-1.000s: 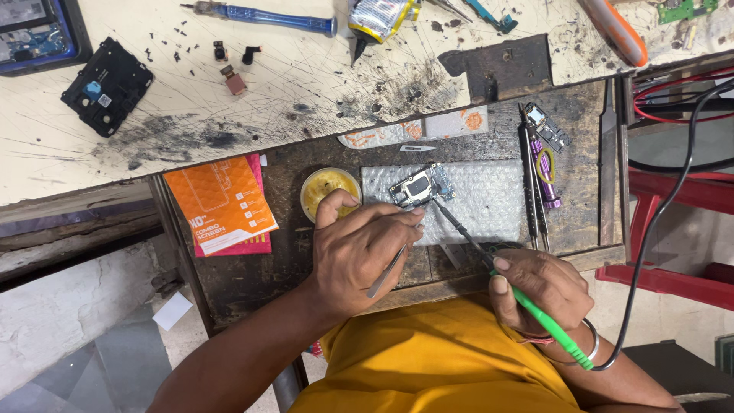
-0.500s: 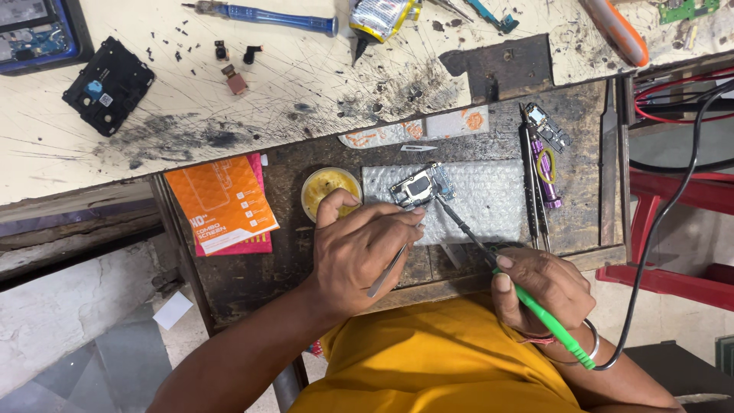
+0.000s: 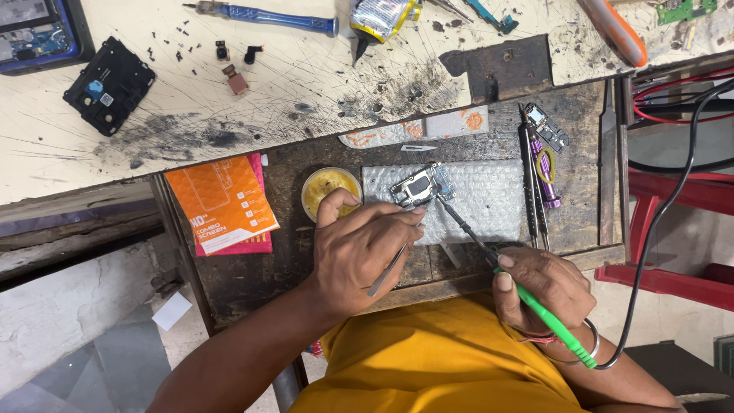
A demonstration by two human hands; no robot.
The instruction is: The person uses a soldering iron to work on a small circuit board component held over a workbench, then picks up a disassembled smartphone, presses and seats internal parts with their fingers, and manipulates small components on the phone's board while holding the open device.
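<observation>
My left hand (image 3: 359, 248) grips metal tweezers (image 3: 390, 268) and pins a small phone circuit board (image 3: 419, 186) onto a sheet of bubble wrap (image 3: 489, 200). My right hand (image 3: 547, 283) holds a green-handled soldering iron (image 3: 547, 313), its dark tip touching the board's right edge. A round tin of yellow flux (image 3: 329, 187) sits just left of the board, partly behind my left thumb. All of this lies in an open wooden drawer (image 3: 252, 283).
An orange box (image 3: 222, 203) lies at the drawer's left. Tweezers and a purple tool (image 3: 543, 168) lie at its right. The scratched white bench (image 3: 229, 115) above carries a black phone frame (image 3: 108, 84), a blue screwdriver (image 3: 267, 15) and small parts. The iron's black cable (image 3: 657, 222) loops right, beside a red stool (image 3: 673, 260).
</observation>
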